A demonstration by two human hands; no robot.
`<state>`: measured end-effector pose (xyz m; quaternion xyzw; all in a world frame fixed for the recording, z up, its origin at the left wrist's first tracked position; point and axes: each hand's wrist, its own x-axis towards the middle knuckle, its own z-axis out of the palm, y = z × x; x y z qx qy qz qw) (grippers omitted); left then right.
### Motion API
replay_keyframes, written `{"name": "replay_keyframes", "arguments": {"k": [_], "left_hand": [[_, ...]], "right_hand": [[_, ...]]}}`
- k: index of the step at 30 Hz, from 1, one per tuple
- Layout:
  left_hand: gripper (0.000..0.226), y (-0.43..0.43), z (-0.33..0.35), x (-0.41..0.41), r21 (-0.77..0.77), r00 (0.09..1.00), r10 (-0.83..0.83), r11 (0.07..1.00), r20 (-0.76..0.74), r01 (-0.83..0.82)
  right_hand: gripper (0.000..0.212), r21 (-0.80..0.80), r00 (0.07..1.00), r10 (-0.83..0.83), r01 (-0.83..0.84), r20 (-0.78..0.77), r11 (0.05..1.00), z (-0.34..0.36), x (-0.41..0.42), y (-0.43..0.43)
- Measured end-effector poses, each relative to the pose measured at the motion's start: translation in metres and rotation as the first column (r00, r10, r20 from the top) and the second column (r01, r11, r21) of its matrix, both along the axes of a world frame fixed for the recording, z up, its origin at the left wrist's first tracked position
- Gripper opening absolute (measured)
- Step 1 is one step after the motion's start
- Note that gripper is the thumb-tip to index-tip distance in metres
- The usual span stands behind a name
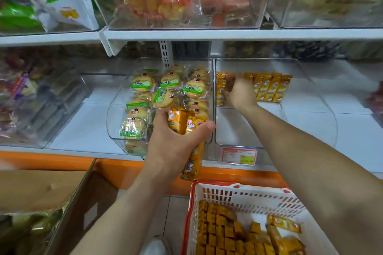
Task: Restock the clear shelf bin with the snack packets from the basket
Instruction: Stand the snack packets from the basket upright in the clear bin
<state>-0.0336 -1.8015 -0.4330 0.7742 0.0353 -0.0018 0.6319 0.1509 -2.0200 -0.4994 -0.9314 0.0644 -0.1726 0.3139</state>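
Two hands busy | step: filling clear bin | right hand fingers seem to pinch a packet by the row, bin's 12 o'clock | left hand grips spare packets | basket at 5 o'clock, many left | next: pass one across, stand it beside row

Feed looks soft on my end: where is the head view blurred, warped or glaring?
Head view: sharpest at centre, on the left hand gripping yellow snack packets; right hand in the clear shelf bin blurred; left-edge bins smeared; shelf edge bowed by the wide lens; lighting even, no harsh glare.
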Motion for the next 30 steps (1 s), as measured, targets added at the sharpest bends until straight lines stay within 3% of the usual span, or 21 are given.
{"name": "replay_keyframes", "arguments": {"k": [4, 10, 14, 16, 18, 21, 22, 24, 26, 28, 30], "left_hand": [[0.078, 0.000, 0.000, 0.000, 0.000, 1.000, 0.010, 1.000, -0.006, -0.010], [0.091, -0.003, 0.002, -0.001, -0.005, 0.999, 0.035, 0.999, -0.040, -0.035], [0.077, -0.004, 0.003, -0.002, 0.004, 0.998, 0.028, 1.000, -0.049, -0.027], [0.074, -0.005, 0.004, -0.002, 0.007, 0.997, 0.053, 0.999, -0.059, -0.053], [0.075, -0.006, 0.005, -0.002, -0.005, 0.994, 0.089, 0.996, -0.062, -0.090], [0.074, -0.011, 0.009, -0.004, -0.024, 0.991, 0.116, 0.993, -0.060, -0.118], [0.074, -0.013, 0.010, -0.005, -0.038, 0.991, 0.117, 0.992, -0.059, -0.119], [0.075, -0.019, 0.012, -0.008, -0.064, 0.994, 0.086, 0.994, -0.062, -0.090], [0.084, -0.024, 0.015, -0.012, -0.070, 0.996, 0.041, 0.996, -0.085, -0.047], [0.082, -0.027, 0.016, -0.013, -0.099, 0.995, 0.001, 0.995, -0.104, -0.011], [0.069, -0.028, 0.018, -0.011, -0.179, 0.987, -0.030, 0.984, -0.160, 0.001]], "right_hand": [[0.025, 0.054, 0.999, -0.005, 0.008, -0.045, 0.998, 0.002, 0.004, -0.003], [0.036, 0.068, 0.991, 0.056, -0.048, -0.122, 0.997, 0.008, -0.010, -0.008], [0.034, 0.190, 0.996, 0.037, -0.022, -0.076, 0.981, 0.033, -0.049, -0.007], [0.018, 0.352, 0.996, 0.082, -0.092, 0.042, 0.931, 0.049, -0.092, 0.001], [0.013, 0.472, 0.965, 0.248, -0.259, 0.086, 0.843, 0.059, -0.147, 0.016], [0.040, 0.634, 0.856, 0.516, -0.388, -0.022, 0.669, 0.067, -0.223, 0.041], [0.052, 0.645, 0.835, 0.547, -0.386, -0.061, 0.660, 0.067, -0.237, 0.048], [0.061, 0.606, 0.860, 0.501, -0.349, -0.097, 0.715, 0.066, -0.250, 0.059], [0.052, 0.625, 0.908, 0.413, -0.287, -0.064, 0.726, 0.066, -0.251, 0.064], [0.040, 0.742, 0.926, 0.375, -0.220, -0.045, 0.633, 0.069, -0.249, 0.062], [0.032, 0.863, 0.927, 0.374, -0.163, -0.032, 0.479, 0.067, -0.247, 0.056]]}}
